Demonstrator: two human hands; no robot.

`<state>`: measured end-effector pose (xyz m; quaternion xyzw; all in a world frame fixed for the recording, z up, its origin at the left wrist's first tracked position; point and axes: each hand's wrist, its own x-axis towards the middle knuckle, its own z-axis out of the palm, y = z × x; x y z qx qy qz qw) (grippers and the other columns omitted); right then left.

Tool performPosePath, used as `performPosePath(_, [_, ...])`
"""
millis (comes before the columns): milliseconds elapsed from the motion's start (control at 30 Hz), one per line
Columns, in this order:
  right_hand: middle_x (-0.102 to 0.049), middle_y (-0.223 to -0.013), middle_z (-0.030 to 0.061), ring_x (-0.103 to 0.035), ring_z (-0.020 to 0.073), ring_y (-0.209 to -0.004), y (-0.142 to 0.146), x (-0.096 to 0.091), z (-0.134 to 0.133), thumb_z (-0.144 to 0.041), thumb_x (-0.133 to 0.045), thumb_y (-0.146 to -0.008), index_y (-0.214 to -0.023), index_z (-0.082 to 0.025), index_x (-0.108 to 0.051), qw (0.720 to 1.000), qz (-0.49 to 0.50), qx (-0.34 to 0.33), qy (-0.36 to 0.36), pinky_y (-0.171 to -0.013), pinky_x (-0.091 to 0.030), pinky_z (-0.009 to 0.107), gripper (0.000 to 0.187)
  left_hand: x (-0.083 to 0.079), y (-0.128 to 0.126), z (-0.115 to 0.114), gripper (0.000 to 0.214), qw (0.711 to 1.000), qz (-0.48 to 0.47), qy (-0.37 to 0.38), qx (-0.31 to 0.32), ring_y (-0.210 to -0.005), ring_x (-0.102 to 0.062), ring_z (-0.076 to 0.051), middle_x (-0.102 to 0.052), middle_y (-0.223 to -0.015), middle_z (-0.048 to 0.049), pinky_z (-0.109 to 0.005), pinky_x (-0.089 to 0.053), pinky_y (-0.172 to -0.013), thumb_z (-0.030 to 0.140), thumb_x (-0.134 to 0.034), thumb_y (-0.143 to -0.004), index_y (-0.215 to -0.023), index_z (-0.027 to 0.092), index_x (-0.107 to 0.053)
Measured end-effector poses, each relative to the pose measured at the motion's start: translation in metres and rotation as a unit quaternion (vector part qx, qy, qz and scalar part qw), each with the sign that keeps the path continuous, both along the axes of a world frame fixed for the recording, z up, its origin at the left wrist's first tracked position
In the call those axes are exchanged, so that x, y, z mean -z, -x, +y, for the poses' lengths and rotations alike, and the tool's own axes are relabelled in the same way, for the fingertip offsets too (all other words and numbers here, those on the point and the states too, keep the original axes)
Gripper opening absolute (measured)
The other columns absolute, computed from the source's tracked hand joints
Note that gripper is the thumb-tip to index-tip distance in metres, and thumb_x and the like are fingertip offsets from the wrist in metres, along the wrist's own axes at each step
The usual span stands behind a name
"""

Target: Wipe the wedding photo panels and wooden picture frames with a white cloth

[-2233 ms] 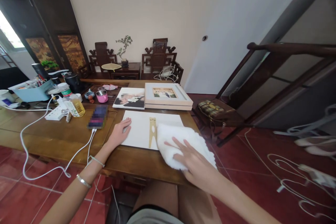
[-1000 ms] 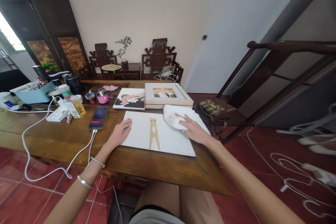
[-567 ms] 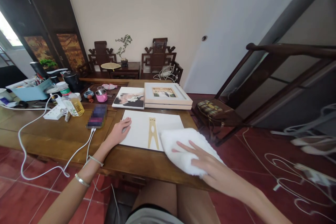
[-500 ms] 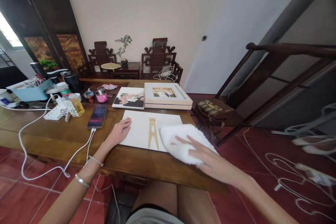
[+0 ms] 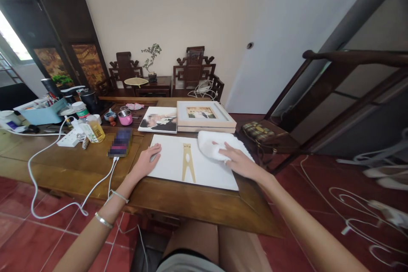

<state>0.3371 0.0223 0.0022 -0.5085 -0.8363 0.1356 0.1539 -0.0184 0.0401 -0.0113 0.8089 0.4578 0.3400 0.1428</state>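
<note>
A flat white panel (image 5: 168,165) lies on the wooden table in front of me, with a gold A-shaped piece (image 5: 187,153) upright down its middle, like the stand on a picture frame's back. My left hand (image 5: 149,159) rests on the panel's left edge, fingers laid out and holding nothing. On the panel's upper right, my right hand (image 5: 237,160) presses a bunched white fluffy cloth (image 5: 207,142), its fingers spread over and gripping it. Part of the cloth reaches past the panel's right side.
Behind the panel are a photo print (image 5: 159,121) and a framed picture (image 5: 204,123). To the left stand a phone (image 5: 119,142) with a charging cable, a bottle (image 5: 94,129), a power strip (image 5: 68,138) and a pink cup (image 5: 125,117). A bag (image 5: 256,129) sits on a chair at right.
My right hand has moved the white cloth away from me, from the panel's lower right to its upper right, uncovering the lower right corner. The left hand stays at the panel's left edge.
</note>
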Motion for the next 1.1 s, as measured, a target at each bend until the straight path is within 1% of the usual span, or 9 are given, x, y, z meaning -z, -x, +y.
performPosePath(100, [-0.028, -0.146, 0.0052, -0.013, 0.028, -0.136, 0.012, -0.009, -0.053, -0.01, -0.04, -0.067, -0.095, -0.019, -0.059, 0.997, -0.018, -0.075, -0.024, -0.108, -0.021, 0.052, 0.034, 0.003, 0.0, 0.001, 0.033, 1.0, -0.007, 0.002, -0.004, -0.12, -0.049, -0.022, -0.058, -0.123, -0.0098, -0.043, -0.036, -0.105, 0.026, -0.048, -0.083, -0.111, 0.017, -0.063])
performPosePath(200, [-0.022, -0.148, 0.0001, -0.012, 0.0244, -0.137, 0.024, -0.022, -0.098, -0.002, -0.039, -0.061, -0.084, -0.02, -0.057, 0.988, -0.051, -0.144, -0.02, -0.112, -0.012, 0.05, 0.035, 0.004, 0.0, 0.002, 0.033, 1.0, -0.009, 0.006, 0.0, -0.12, -0.049, -0.023, -0.058, -0.123, -0.011, -0.043, -0.035, -0.105, 0.027, -0.047, -0.083, -0.11, 0.015, -0.063])
performPosePath(300, [-0.021, -0.149, 0.0, -0.013, 0.0242, -0.136, 0.03, -0.032, -0.111, 0.0, -0.038, -0.058, -0.083, -0.02, -0.057, 0.982, -0.079, -0.169, -0.008, -0.112, -0.013, 0.049, 0.037, 0.004, 0.0, 0.002, 0.034, 1.0, -0.006, 0.004, 0.007, -0.12, -0.049, -0.023, -0.058, -0.122, -0.0115, -0.043, -0.034, -0.106, 0.027, -0.047, -0.083, -0.11, 0.015, -0.063])
performPosePath(400, [-0.026, -0.147, 0.0032, -0.017, 0.0248, -0.135, 0.033, -0.033, -0.087, -0.001, -0.039, -0.06, -0.09, -0.02, -0.059, 0.985, -0.081, -0.149, -0.013, -0.11, -0.02, 0.049, 0.041, 0.002, 0.001, 0.002, 0.033, 1.0, -0.008, 0.007, 0.009, -0.12, -0.049, -0.023, -0.059, -0.122, -0.0119, -0.044, -0.034, -0.106, 0.027, -0.047, -0.082, -0.109, 0.015, -0.064])
performPosePath(633, [-0.047, -0.135, 0.0092, -0.026, 0.0242, -0.133, 0.037, -0.021, 0.017, -0.005, -0.037, -0.068, -0.105, -0.018, -0.056, 0.994, -0.072, -0.077, -0.041, -0.108, -0.021, 0.051, 0.043, -0.001, 0.001, -0.001, 0.035, 1.0, 0.006, 0.0, 0.009, -0.121, -0.048, -0.021, -0.057, -0.124, -0.0104, -0.042, -0.035, -0.106, 0.026, -0.046, -0.084, -0.114, 0.016, -0.061])
performPosePath(767, [-0.05, -0.131, 0.0127, -0.027, 0.0254, -0.133, 0.041, -0.021, 0.03, -0.006, -0.037, -0.071, -0.106, -0.015, -0.056, 0.995, -0.073, -0.06, -0.043, -0.109, -0.018, 0.052, 0.041, -0.003, 0.001, -0.002, 0.035, 1.0, 0.006, 0.001, 0.004, -0.121, -0.049, -0.021, -0.056, -0.124, -0.0109, -0.041, -0.035, -0.106, 0.027, -0.046, -0.084, -0.113, 0.014, -0.061])
performPosePath(900, [-0.036, -0.141, 0.0147, -0.026, 0.0257, -0.133, 0.043, -0.021, -0.011, -0.004, -0.039, -0.066, -0.099, -0.015, -0.057, 0.993, -0.064, -0.085, -0.055, -0.109, -0.017, 0.051, 0.039, -0.003, 0.0, -0.003, 0.035, 1.0, 0.003, 0.005, -0.001, -0.121, -0.049, -0.021, -0.056, -0.124, -0.0121, -0.041, -0.036, -0.106, 0.027, -0.047, -0.084, -0.112, 0.012, -0.062])
performPosePath(1000, [-0.027, -0.146, 0.0095, -0.02, 0.0245, -0.135, 0.043, -0.023, -0.061, -0.001, -0.039, -0.062, -0.092, -0.017, -0.058, 0.99, -0.051, -0.12, -0.049, -0.111, -0.014, 0.051, 0.04, -0.001, -0.001, -0.002, 0.034, 1.0, 0.001, 0.004, -0.004, -0.12, -0.049, -0.022, -0.057, -0.123, -0.0114, -0.042, -0.036, -0.105, 0.026, -0.047, -0.084, -0.111, 0.014, -0.063])
performPosePath(1100, [-0.03, -0.145, 0.0037, -0.014, 0.0229, -0.136, 0.042, -0.028, -0.102, 0.0, -0.038, -0.057, -0.083, -0.019, -0.059, 0.986, -0.052, -0.154, -0.027, -0.112, -0.01, 0.05, 0.038, 0.001, 0.0, 0.0, 0.033, 1.0, 0.001, 0.002, 0.0, -0.121, -0.049, -0.022, -0.057, -0.124, -0.0097, -0.043, -0.035, -0.106, 0.026, -0.046, -0.084, -0.111, 0.017, -0.062])
